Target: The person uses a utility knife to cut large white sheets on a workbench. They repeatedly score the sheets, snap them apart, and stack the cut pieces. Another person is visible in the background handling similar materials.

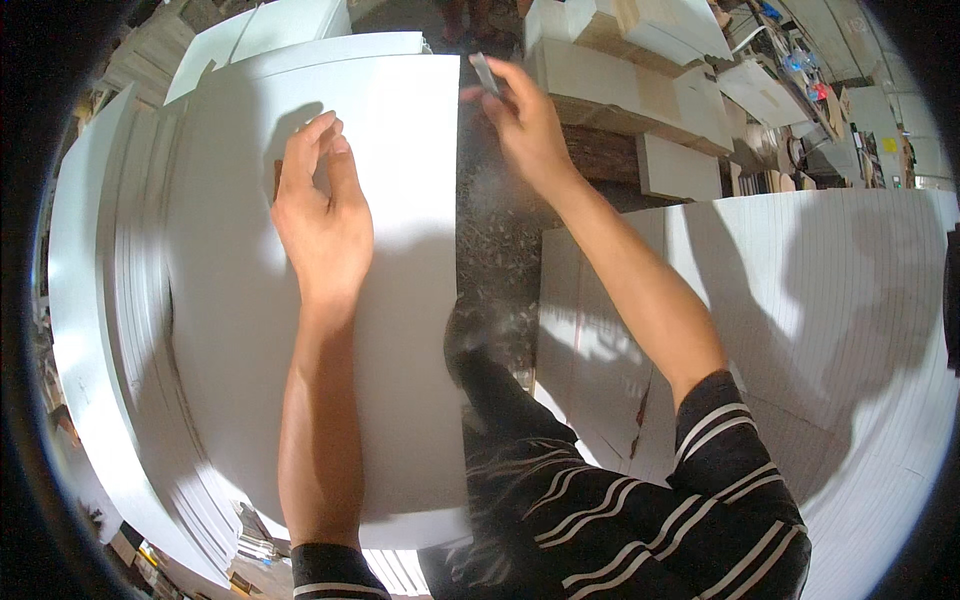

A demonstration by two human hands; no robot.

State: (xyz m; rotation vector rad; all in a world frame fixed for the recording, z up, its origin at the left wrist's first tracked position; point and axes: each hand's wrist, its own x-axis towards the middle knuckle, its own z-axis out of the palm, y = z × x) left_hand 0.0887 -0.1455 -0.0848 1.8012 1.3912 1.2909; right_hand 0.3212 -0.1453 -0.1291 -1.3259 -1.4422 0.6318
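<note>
The white board (410, 330) lies flat; just beyond its far right corner, the right hand (530, 125) is closed on a grey tool (485, 75). Over the board's far half, the left hand (322, 225) is loosely curled; whether it grips anything cannot be told. Should the tool veer inward, it could nick the board's right edge. The board appears plain and smooth, partly shadowed; the tool, slim and slightly blurred.

Right hand (527, 128): partly blurred | grey piece (484, 74): kind unclear | brown thing (277, 178): mostly hidden by left hand (322, 215)
</note>
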